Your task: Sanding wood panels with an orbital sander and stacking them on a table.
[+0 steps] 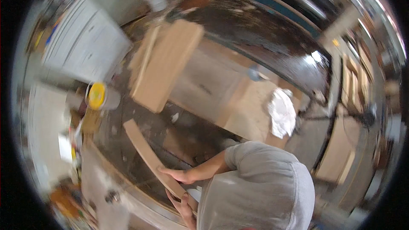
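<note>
A long, narrow wooden board [146,151] runs slantwise in front of me, close to my grey shirt. My left hand [183,206] grips its near end, with the thumb over the upper face and fingers along the side edge. Farther along, my right hand [175,174] is closed on the board's right edge; part of its fingers is hidden behind the wood. Beyond lies a stack of wide wooden panels [172,64] on the worktable, apart from both hands.
A large sheet-covered work surface [208,76] holds a crumpled white cloth [282,113]. White buckets with yellow lids [97,96] and a pale cabinet [91,42] stand on the left. More wooden panels [336,151] lie at right. The picture's edges are blurred.
</note>
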The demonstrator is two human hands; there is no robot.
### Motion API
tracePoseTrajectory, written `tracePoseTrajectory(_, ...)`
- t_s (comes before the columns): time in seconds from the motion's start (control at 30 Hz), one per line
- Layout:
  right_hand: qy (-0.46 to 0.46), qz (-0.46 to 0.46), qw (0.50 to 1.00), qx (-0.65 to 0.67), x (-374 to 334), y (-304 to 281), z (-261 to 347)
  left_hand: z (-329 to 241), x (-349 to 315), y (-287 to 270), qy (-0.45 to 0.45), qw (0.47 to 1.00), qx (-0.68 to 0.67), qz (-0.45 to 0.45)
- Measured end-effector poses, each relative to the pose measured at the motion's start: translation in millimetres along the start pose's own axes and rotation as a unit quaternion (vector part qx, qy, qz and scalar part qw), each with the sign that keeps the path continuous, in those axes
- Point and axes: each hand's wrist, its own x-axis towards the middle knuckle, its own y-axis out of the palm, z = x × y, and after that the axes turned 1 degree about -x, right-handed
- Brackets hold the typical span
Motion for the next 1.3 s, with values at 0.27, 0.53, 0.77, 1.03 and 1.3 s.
tracePoseTrajectory(0.27,0.082,0.108,0.991,0.015,28,51,-63,5,-67,-39,-0.038,0.95,0.21,-0.228)
tracePoseTrajectory(0.53,0.207,0.133,0.969,0.009,102,117,-175,17,-141,-122,-0.133,0.897,0.199,-0.372)
tracePoseTrajectory(0.77,0.337,0.152,0.798,-0.475,155,132,-162,83,-151,-198,-0.187,0.85,0.318,-0.376)
tracePoseTrajectory(1.03,-0.095,0.405,0.531,-0.738,231,204,-108,137,-153,-218,-0.174,0.838,0.326,-0.401)
tracePoseTrajectory(1.3,-0.216,0.609,0.085,-0.758,344,239,-144,138,-133,-202,-0.26,0.783,0.388,-0.41)
